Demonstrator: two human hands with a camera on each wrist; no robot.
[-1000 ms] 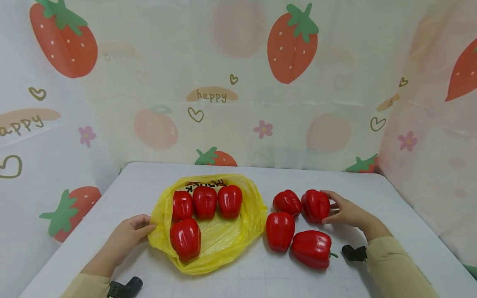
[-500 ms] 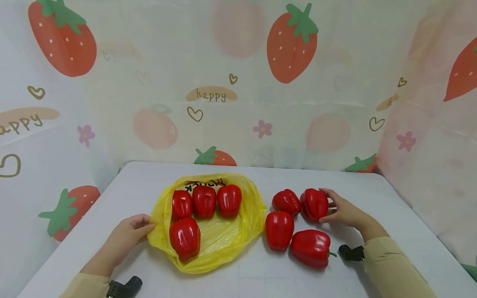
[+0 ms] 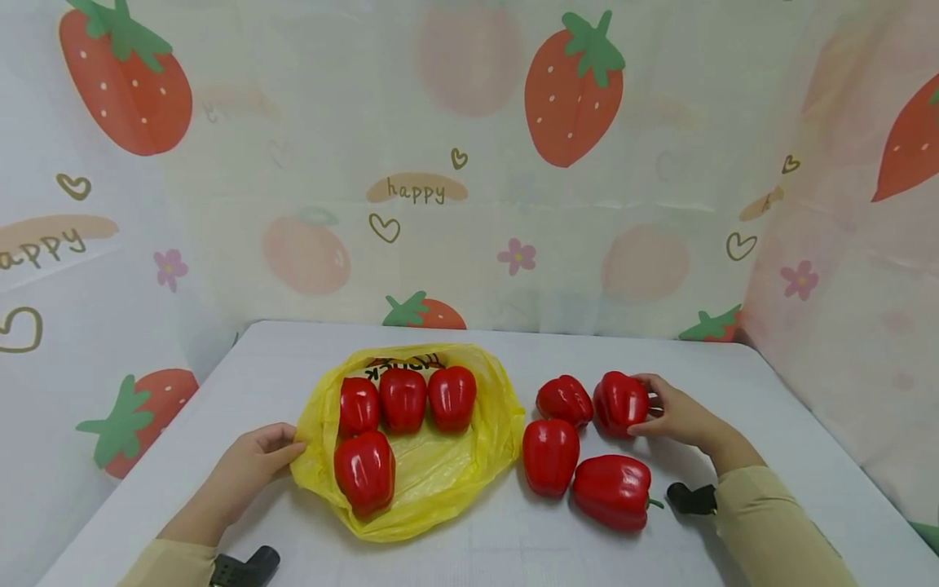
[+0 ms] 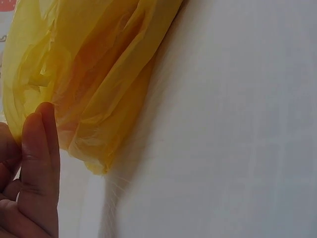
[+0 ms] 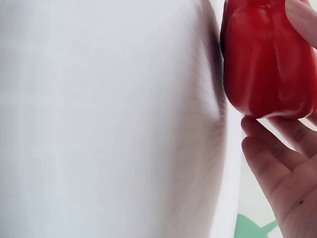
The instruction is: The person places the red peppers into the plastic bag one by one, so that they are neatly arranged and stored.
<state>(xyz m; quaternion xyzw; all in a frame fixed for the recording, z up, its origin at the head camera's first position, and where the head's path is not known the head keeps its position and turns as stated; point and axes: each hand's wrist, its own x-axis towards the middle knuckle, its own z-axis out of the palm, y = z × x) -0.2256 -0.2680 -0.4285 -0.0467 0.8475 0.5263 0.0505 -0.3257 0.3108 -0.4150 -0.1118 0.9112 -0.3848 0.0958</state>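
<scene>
A yellow plastic bag [image 3: 433, 489] lies with its mouth spread on the table, several red bell peppers [image 3: 365, 473] inside it. My left hand [image 3: 253, 461] pinches the bag's left rim between thumb and fingers; the left wrist view shows the crinkled yellow film [image 4: 109, 94] beside the fingertips. To the bag's right, my right hand [image 3: 685, 420] holds a red bell pepper [image 3: 620, 404] from its right side. Up close in the right wrist view, the thumb lies on this glossy pepper [image 5: 267, 59] and fingers curl at its end.
Near the held pepper are three others: one behind left [image 3: 564, 400], one upright pepper [image 3: 550, 458] by the bag's edge, and one on its side [image 3: 612, 492] with a green stem. A white table [image 3: 455, 562] bears everything, with a strawberry-print curtain [image 3: 469, 244] behind.
The pepper in my right hand has tilted and shifted very slightly against its neighbours. My left hand and the bag stay as they were.
</scene>
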